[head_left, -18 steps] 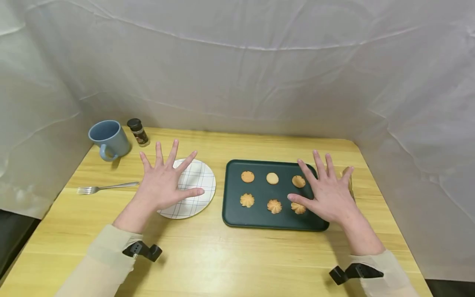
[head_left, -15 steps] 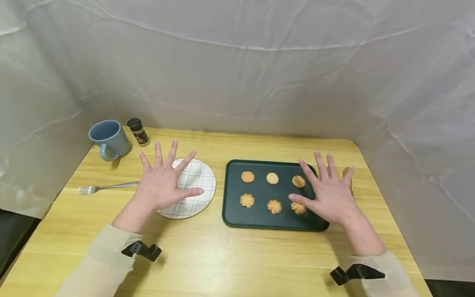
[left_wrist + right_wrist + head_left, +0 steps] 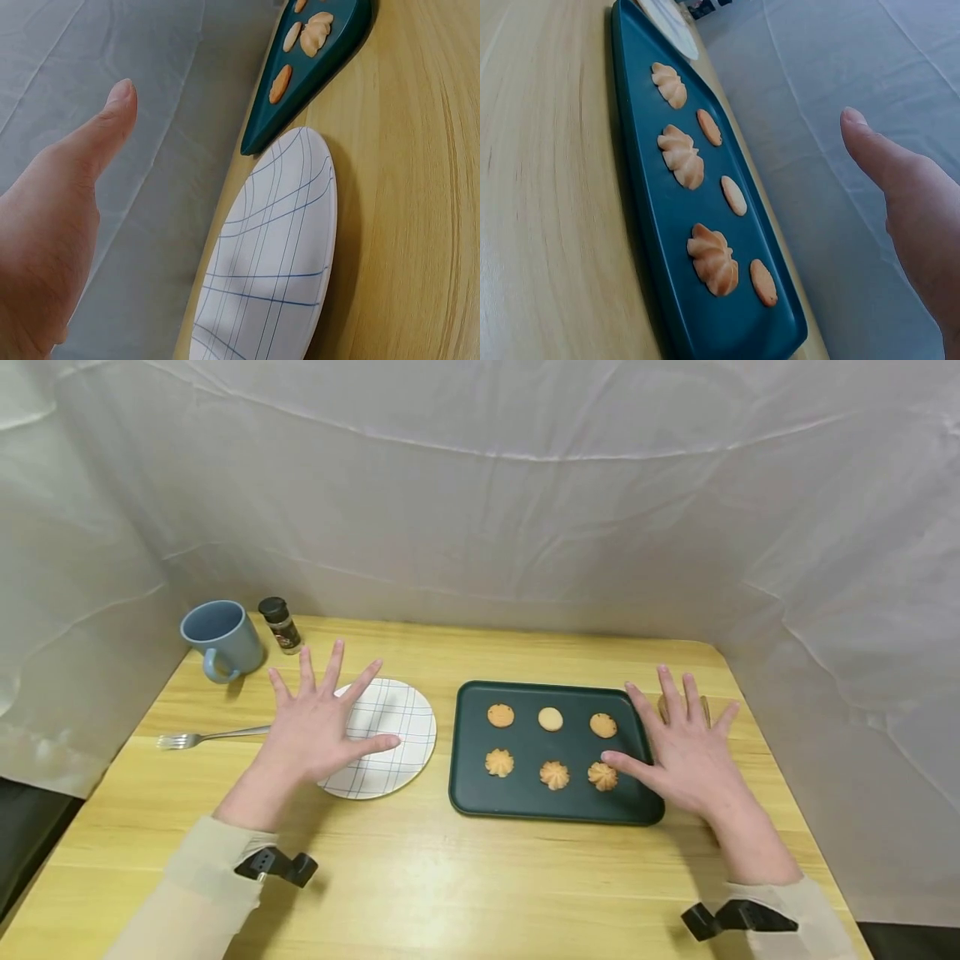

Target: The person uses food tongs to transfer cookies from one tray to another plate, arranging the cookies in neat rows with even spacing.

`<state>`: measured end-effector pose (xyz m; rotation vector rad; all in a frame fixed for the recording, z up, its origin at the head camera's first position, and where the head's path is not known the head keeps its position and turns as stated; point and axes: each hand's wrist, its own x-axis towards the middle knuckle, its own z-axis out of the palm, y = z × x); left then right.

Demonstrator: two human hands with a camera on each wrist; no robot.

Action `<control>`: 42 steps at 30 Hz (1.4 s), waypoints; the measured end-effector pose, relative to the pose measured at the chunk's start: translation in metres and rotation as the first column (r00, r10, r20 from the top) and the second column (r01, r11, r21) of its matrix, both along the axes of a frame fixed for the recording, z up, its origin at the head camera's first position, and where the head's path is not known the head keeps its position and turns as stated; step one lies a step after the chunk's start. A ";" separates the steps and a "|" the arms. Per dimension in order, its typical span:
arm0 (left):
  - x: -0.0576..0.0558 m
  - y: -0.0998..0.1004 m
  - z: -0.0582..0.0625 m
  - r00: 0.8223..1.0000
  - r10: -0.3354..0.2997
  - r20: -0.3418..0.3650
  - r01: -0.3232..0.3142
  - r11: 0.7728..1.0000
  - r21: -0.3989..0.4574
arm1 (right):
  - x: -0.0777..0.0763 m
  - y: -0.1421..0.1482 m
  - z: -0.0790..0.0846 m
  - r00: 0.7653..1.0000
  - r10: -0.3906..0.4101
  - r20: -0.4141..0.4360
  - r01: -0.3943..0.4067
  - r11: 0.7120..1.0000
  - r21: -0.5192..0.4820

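Six cookies on green tray | left fingers, right fingers: splayed wide, empty

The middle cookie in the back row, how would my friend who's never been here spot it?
On the wooden table, right of the white plate, sits a green tray with two rows of cookies. In the far row, the middle cookie lies between two browner round ones. It is the palest, plain and round, unlike the flower-shaped ones in the near row.
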<state>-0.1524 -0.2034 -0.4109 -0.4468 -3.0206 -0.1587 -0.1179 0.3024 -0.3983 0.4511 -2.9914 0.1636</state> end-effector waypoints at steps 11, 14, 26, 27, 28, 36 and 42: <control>0.003 -0.012 0.000 1.000 0.026 -0.012 -0.026 0.999 0.037 | 0.006 0.016 -0.002 0.999 -0.033 0.016 0.034 0.999 -0.027; 0.003 -0.015 0.000 0.999 0.037 -0.015 -0.036 0.998 0.056 | 0.007 0.019 -0.003 0.999 -0.043 0.022 0.044 0.999 -0.028; 0.008 -0.028 -0.002 0.998 0.065 -0.026 -0.060 0.985 0.160 | 0.012 0.031 -0.005 0.998 -0.064 0.012 0.065 0.990 -0.125; 0.008 -0.029 -0.002 0.997 0.067 -0.026 -0.062 0.983 0.170 | 0.012 0.032 -0.005 0.998 -0.063 0.009 0.063 0.988 -0.139; 0.009 -0.029 -0.002 0.997 0.069 -0.025 -0.064 0.981 0.181 | 0.012 0.034 -0.006 0.998 -0.062 0.007 0.062 0.986 -0.155; 0.010 -0.038 -0.004 0.997 0.078 -0.006 -0.074 0.963 0.258 | 0.013 0.041 -0.010 0.997 -0.072 0.021 0.075 0.963 -0.259; 0.013 -0.044 -0.005 0.995 0.092 0.032 -0.097 0.945 0.313 | 0.014 0.047 -0.015 0.996 -0.086 0.037 0.093 0.953 -0.288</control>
